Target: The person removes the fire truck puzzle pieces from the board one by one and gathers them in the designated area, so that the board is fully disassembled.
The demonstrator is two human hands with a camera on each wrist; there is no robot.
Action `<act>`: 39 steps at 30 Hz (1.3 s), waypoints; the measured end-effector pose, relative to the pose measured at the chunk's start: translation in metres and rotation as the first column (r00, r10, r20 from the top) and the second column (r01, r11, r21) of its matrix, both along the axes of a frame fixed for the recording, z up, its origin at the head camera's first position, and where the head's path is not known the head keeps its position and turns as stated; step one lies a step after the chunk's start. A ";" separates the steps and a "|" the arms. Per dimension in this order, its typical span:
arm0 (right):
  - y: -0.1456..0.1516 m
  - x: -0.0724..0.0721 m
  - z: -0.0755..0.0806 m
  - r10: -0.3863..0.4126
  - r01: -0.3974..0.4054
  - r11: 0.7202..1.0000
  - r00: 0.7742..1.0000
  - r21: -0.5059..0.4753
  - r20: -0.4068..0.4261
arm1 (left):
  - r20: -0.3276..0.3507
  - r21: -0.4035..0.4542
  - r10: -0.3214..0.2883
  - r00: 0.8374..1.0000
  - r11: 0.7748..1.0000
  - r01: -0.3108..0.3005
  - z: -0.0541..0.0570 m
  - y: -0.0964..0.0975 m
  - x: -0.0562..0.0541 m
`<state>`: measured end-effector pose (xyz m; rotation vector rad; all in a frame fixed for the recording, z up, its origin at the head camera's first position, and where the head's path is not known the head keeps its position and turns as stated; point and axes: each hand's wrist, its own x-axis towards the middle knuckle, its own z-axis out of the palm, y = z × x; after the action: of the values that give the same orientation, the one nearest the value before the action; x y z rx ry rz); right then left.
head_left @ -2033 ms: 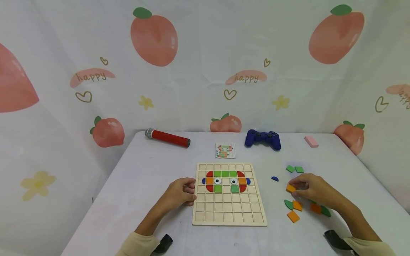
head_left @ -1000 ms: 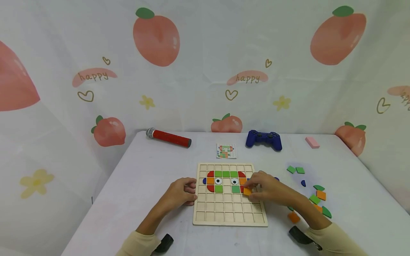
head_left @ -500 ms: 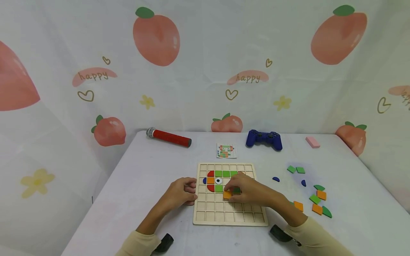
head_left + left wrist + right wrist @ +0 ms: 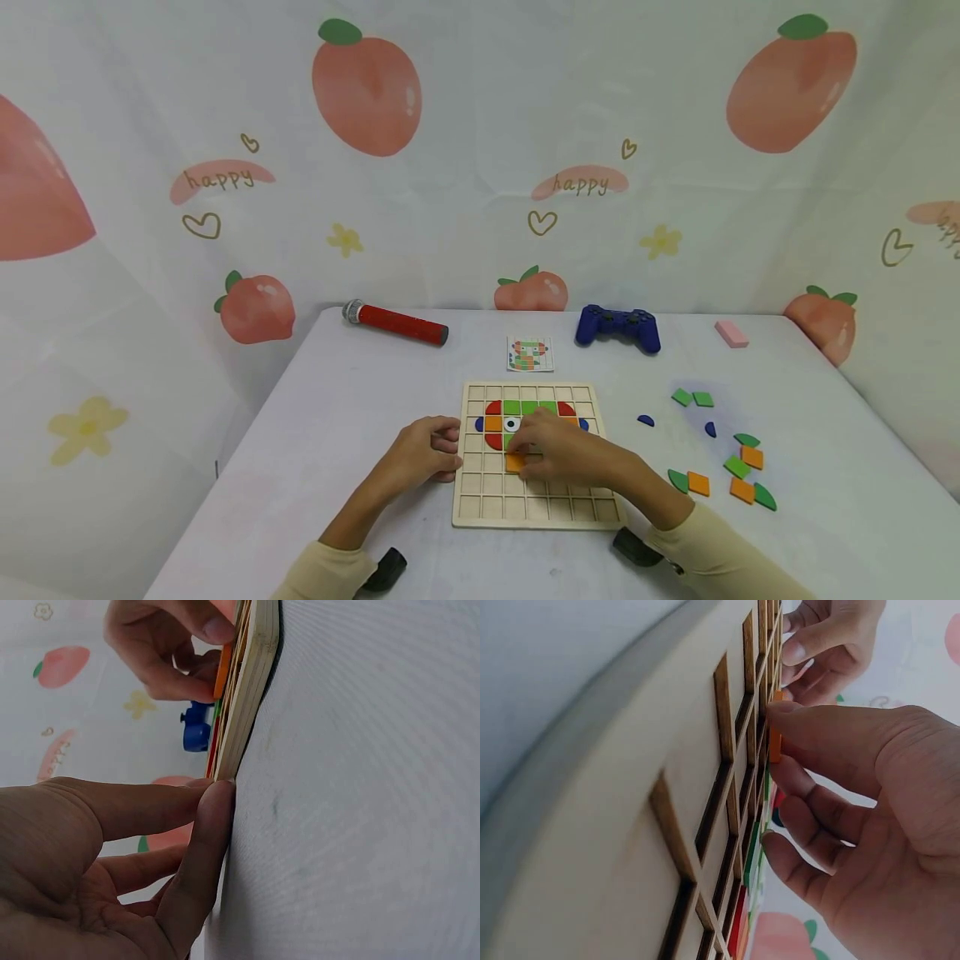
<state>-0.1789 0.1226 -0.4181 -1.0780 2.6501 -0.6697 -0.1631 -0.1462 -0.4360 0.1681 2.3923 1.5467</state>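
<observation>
A wooden grid board (image 4: 538,508) lies on the table, with red, green, orange, blue and eye-patterned tiles set in its upper rows. My left hand (image 4: 422,450) pinches the board's left edge between thumb and finger, as the left wrist view shows close up. Over the board's middle, my right hand (image 4: 558,450) pinches an orange square tile (image 4: 514,462) by its edges, just below the left eye tile. In the right wrist view that orange tile (image 4: 776,727) stands out above the grid. The right hand covers part of the pattern, including the right eye tile.
Right of the board lie loose green, orange and blue tiles, among them an orange square (image 4: 698,483) and a blue half-round (image 4: 646,420). Behind the board are a pattern card (image 4: 530,354), a red microphone (image 4: 401,324), a blue game controller (image 4: 618,327) and a pink block (image 4: 731,333).
My right hand has carried an orange square tile from the loose pieces on the right, leftward over the board to below the left eye tile. The left hand stays at the board's edge.
</observation>
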 end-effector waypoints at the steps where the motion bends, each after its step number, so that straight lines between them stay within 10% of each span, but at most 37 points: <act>1: -0.001 0.000 0.000 -0.002 0.002 1.000 1.000 0.004 0.002 | 0.000 0.000 0.000 1.000 1.000 0.000 0.000 0.000 0.000; 39: 0.018 0.007 0.003 -0.052 0.055 0.997 0.997 -0.062 0.056 | 0.003 -0.003 0.007 1.000 1.000 -0.007 -0.002 0.000 0.000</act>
<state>-0.1715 0.1404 -0.4151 -0.9934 2.6357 -0.7878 -0.1634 -0.1462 -0.4375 0.1571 2.3952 1.5454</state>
